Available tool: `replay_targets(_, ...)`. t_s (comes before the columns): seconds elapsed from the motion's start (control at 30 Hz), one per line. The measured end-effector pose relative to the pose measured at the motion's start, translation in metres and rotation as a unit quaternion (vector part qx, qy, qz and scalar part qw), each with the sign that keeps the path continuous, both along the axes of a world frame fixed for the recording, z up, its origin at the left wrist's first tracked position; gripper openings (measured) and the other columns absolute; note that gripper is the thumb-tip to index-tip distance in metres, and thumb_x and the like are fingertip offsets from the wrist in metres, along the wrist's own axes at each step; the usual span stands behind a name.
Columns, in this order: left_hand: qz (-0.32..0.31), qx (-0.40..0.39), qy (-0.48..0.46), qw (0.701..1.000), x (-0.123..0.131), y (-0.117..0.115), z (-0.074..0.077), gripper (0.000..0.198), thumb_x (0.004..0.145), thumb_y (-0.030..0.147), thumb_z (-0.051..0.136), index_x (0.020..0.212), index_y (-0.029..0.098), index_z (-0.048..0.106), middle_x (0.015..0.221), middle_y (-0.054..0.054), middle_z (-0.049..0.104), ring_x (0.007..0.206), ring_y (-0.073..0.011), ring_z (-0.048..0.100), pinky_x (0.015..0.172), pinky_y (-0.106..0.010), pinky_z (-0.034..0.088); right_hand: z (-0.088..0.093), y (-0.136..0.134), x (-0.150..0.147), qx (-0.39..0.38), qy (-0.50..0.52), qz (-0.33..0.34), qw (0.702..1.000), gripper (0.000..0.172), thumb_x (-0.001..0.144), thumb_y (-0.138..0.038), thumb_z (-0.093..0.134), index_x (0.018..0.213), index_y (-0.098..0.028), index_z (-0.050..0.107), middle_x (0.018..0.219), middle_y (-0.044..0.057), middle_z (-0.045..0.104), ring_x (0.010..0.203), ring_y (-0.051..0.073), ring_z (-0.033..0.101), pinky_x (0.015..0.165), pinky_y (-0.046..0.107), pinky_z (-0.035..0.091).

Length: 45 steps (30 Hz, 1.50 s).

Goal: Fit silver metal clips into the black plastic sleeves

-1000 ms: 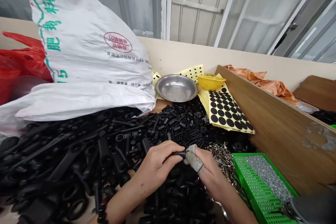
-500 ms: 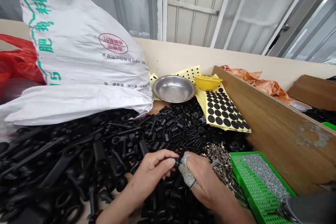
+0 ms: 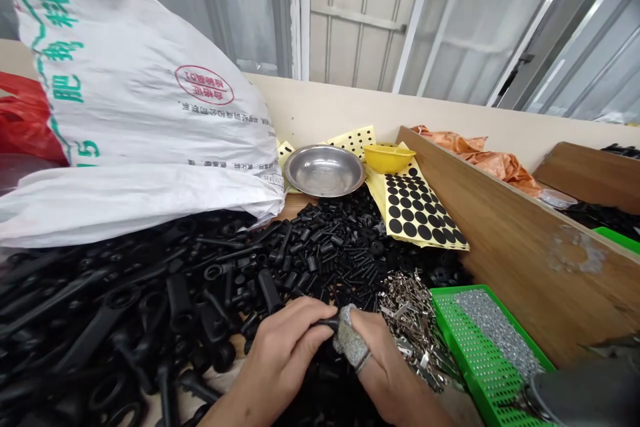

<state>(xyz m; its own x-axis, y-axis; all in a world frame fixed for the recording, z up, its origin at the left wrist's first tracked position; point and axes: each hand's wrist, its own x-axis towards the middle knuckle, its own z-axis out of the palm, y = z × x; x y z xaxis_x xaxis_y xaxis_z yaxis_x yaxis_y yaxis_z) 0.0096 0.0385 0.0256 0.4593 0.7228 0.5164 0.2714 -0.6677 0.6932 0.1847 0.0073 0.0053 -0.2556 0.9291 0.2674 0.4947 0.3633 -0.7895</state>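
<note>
A small black cylindrical part (image 3: 328,323) sits between my two hands, low in the middle of the view. My left hand (image 3: 285,353) is closed on it, pinching it between thumb and fingers. My right hand (image 3: 377,357), with grey wrapping (image 3: 354,341) around a finger, is closed at the part's right end and presses against it. The fingers cover much of the part, so its full shape is hidden. Beneath and behind the hands lies a heap of small black parts (image 3: 320,240), with black screws (image 3: 353,267) among them.
Larger black ring-ended pieces (image 3: 117,300) cover the left side. To the right are metal clips (image 3: 413,327), a green tray (image 3: 450,347) of small silvery pieces and a grey tool (image 3: 585,390). Behind stand a white sack (image 3: 165,113), metal bowl (image 3: 325,173), sticker sheets (image 3: 423,213) and wooden divider (image 3: 525,233).
The left fingers have curled further over the black part, and the right hand has turned slightly around its end. The whole view has shifted a little, so the surroundings appear further left.
</note>
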Motion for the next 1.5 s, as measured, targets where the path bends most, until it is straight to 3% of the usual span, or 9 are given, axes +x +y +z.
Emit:
replay_targets(0.27,0.035,-0.216,0.000,0.976,0.000,0.009,0.008,0.019,0.080,0.025,0.052,0.087,0.019,0.070,0.065,0.001,0.066,0.058,-0.0140,0.058,0.056,-0.021,0.045,0.014,0.017,-0.006,0.135,-0.131,0.049,0.981,0.015,0.080,-0.015,0.033,0.067,-0.021,0.035,0.064,-0.001,0.044,0.057,0.014,0.039,0.054,0.026,0.028)
replay_targets(0.43,0.033,-0.326,-0.114,0.938,-0.007,0.017,0.011,0.018,0.076,0.026,0.059,0.087,0.017,0.069,0.060,0.003,0.060,0.055,-0.0114,0.053,0.054,-0.020,0.043,0.028,0.031,-0.013,0.069,-0.093,0.070,0.991,0.019,0.086,-0.013,0.034,0.069,-0.020,0.038,0.068,-0.002,0.046,0.060,0.012,0.042,0.056,0.023,0.031)
replay_targets(0.57,0.064,-0.368,-0.253,0.893,-0.016,0.022,0.014,0.020,0.073,0.027,0.066,0.088,0.015,0.068,0.060,0.002,0.063,0.055,-0.0104,0.053,0.056,-0.019,0.042,0.038,0.049,-0.012,0.026,-0.079,0.141,0.987,0.021,0.092,-0.011,0.029,0.089,-0.019,0.048,0.085,-0.001,0.055,0.077,0.011,0.052,0.068,0.021,0.038)
replay_targets(0.63,0.074,-0.391,-0.302,0.866,-0.022,0.022,0.012,0.022,0.073,0.029,0.068,0.090,0.016,0.067,0.062,0.000,0.066,0.057,-0.0103,0.054,0.057,-0.019,0.042,0.035,0.061,-0.013,0.056,-0.193,0.164,0.966,0.026,0.088,-0.005,0.030,0.093,-0.018,0.051,0.088,0.000,0.056,0.079,0.012,0.051,0.070,0.022,0.039)
replay_targets(0.8,0.088,-0.422,-0.335,0.838,-0.031,0.022,-0.002,0.024,0.072,0.030,0.070,0.091,0.017,0.066,0.071,-0.002,0.069,0.060,-0.0092,0.053,0.057,-0.018,0.041,0.014,0.082,-0.024,0.074,-0.301,0.233,0.922,0.022,0.075,0.000,0.047,0.077,-0.017,0.060,0.089,0.002,0.058,0.079,0.015,0.046,0.075,0.025,0.038)
replay_targets(0.97,0.114,-0.419,-0.265,0.861,-0.033,0.021,-0.014,0.024,0.076,0.031,0.063,0.095,0.017,0.065,0.076,-0.002,0.068,0.063,-0.0104,0.054,0.058,-0.019,0.042,0.004,0.084,-0.019,0.077,-0.394,0.213,0.891,0.021,0.074,-0.001,0.050,0.071,-0.016,0.063,0.085,0.005,0.058,0.077,0.017,0.043,0.067,0.027,0.036)
replay_targets(1.1,0.126,-0.331,-0.082,0.932,-0.031,0.025,-0.020,0.027,0.081,0.029,0.051,0.101,0.016,0.063,0.084,-0.004,0.067,0.072,-0.0157,0.059,0.064,-0.024,0.045,0.008,0.085,-0.007,0.072,-0.443,0.181,0.875,0.022,0.076,0.000,0.050,0.070,-0.017,0.064,0.082,0.006,0.058,0.080,0.019,0.043,0.063,0.028,0.034)
replay_targets(1.2,0.118,-0.256,0.037,0.959,-0.025,0.028,-0.025,0.025,0.077,0.024,0.052,0.098,0.018,0.065,0.082,-0.004,0.067,0.071,-0.0193,0.060,0.067,-0.030,0.046,0.012,0.084,-0.002,0.068,-0.462,0.156,0.870,0.022,0.077,-0.002,0.051,0.068,-0.017,0.064,0.080,0.007,0.058,0.082,0.021,0.043,0.064,0.029,0.034)
replay_targets(1.5,0.076,-0.167,0.100,0.978,-0.008,0.030,-0.039,0.023,0.072,0.014,0.054,0.089,0.021,0.069,0.087,-0.006,0.068,0.087,-0.0229,0.060,0.082,-0.034,0.045,0.024,0.079,0.023,0.047,-0.380,0.108,0.917,0.027,0.066,0.006,0.044,0.066,-0.016,0.060,0.079,0.007,0.055,0.080,0.020,0.042,0.068,0.030,0.035)
